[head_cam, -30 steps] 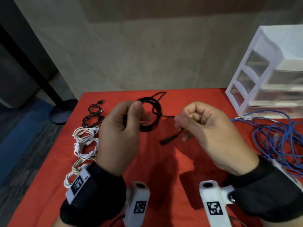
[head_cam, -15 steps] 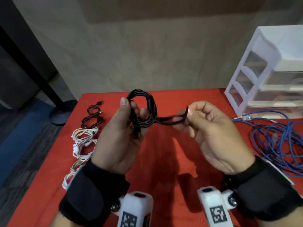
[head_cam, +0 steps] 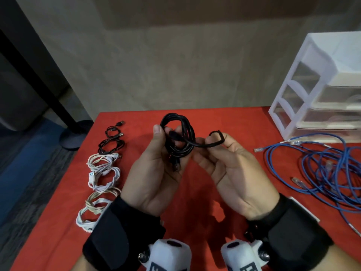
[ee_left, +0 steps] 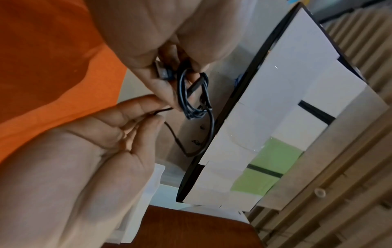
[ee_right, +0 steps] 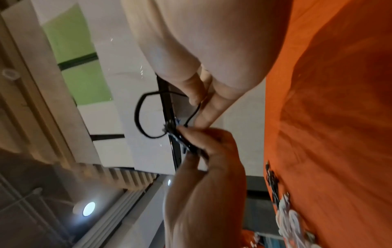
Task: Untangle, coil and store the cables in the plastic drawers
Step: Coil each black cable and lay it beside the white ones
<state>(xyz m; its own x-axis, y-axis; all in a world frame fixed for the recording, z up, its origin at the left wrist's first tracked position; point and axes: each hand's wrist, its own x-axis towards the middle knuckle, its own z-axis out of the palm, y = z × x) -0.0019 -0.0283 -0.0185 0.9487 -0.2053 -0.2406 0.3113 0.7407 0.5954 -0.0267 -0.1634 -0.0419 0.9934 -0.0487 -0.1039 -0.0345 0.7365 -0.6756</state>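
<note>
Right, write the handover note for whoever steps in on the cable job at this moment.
Left hand grips the coiled black cable above the red table. Right hand pinches its loose tail, looped over the fingers.
Done: a row of coiled black and white cables lies along the table's left edge.
Left: finish wrapping this tail; untangle and coil the blue cable at the right; store all coils in the plastic drawers, far right.

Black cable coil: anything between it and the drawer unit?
Nothing solid. The black cable coil is held above the table; the blue cable tangle lies in front of the plastic drawers, whose visible drawers look closed.
</note>
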